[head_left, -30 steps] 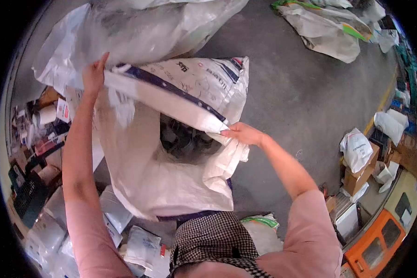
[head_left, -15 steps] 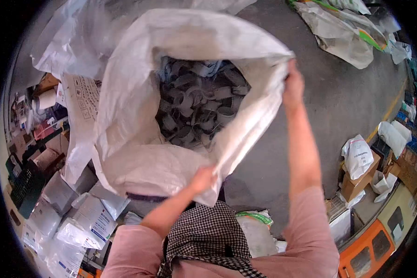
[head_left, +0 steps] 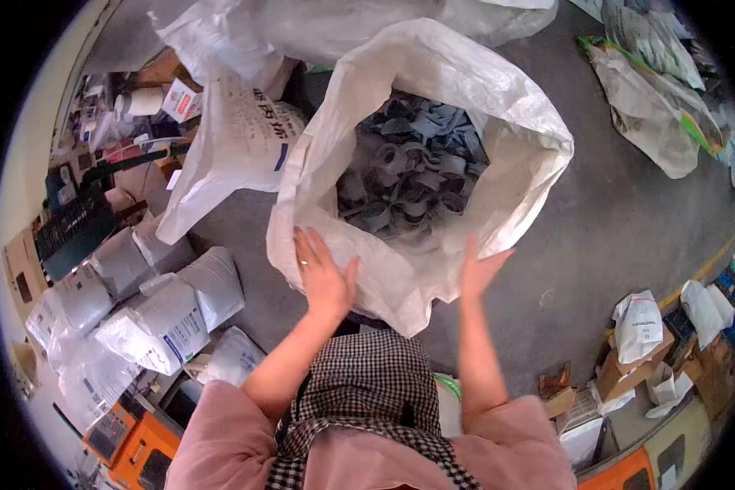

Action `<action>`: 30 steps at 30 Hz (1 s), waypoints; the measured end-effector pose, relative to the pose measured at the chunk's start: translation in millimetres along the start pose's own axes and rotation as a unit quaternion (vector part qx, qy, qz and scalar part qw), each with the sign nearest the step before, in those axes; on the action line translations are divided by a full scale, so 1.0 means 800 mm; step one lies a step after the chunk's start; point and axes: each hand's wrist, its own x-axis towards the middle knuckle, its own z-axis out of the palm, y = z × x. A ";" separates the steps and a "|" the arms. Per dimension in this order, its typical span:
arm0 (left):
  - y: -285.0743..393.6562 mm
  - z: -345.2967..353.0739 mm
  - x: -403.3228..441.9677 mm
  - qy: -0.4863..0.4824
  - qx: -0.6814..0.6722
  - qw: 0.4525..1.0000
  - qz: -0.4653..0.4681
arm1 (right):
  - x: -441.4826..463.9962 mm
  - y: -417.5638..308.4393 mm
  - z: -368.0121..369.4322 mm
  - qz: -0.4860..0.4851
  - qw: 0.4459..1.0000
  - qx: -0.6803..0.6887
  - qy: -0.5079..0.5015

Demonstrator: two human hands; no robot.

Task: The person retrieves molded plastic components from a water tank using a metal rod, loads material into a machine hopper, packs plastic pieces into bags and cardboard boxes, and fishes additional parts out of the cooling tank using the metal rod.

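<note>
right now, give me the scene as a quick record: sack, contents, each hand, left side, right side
sack: white, mouth wide open
contents: dark curved pieces, some ring-like
left hand: open, fingers spread, against the sack's near side
right hand: open, slightly blurred, by the near right edge; contact unclear
left side: packed white bags
right side: white bag on a carton

The right hand (head_left: 479, 273) leaves the right rim of the sack (head_left: 408, 282) for its near side; the left hand (head_left: 325, 279), now unclenched, shifts leftward.
</note>
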 end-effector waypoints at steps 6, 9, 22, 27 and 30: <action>-0.085 0.060 0.056 0.053 0.051 0.952 -0.299 | -0.023 0.094 0.100 0.221 0.973 0.059 -0.004; -0.139 0.090 0.070 0.017 0.031 0.886 -0.462 | 0.020 0.146 0.064 0.245 0.769 0.585 -0.083; -0.162 0.171 0.028 0.214 -0.386 0.815 -0.375 | -0.011 -0.091 0.088 -0.618 0.756 -0.192 -0.100; -0.050 0.118 -0.069 0.065 -0.214 0.922 -0.315 | -0.039 -0.250 0.252 -0.759 0.572 -0.299 -0.091; -0.005 0.141 -0.080 0.014 -0.207 0.912 -0.353 | -0.039 -0.292 0.283 -0.776 0.500 -0.376 -0.080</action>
